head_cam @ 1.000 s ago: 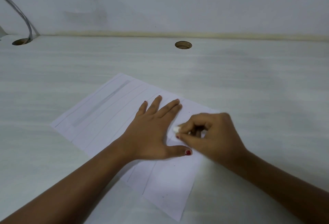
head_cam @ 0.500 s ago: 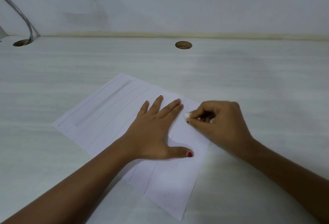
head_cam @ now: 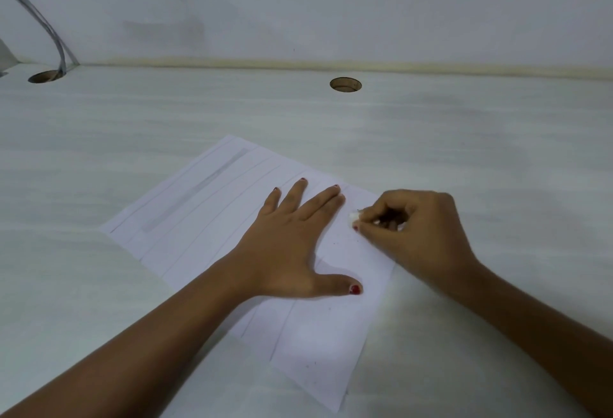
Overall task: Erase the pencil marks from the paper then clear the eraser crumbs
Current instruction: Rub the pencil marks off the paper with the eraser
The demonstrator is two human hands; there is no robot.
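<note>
Paper (head_cam: 205, 218) under flat left hand (head_cam: 288, 245), eraser (head_cam: 353, 216) pinched beside, desk hole (head_cam: 345, 84) behind

Desk (head_cam: 132, 152): we record one pale whitish top with faint grain, filling the lower view.
Wall (head_cam: 331, 3): plain white, with a grey smudge left of centre.
Seam strip (head_cam: 298, 63): yellowish, running where the top meets the wall.
Central cable hole (head_cam: 345, 84) and left cable hole (head_cam: 44, 76): both round, near the back edge.
Cables (head_cam: 49, 32): grey; we see them curve down into the left hole.
Light: soft and even.
</note>
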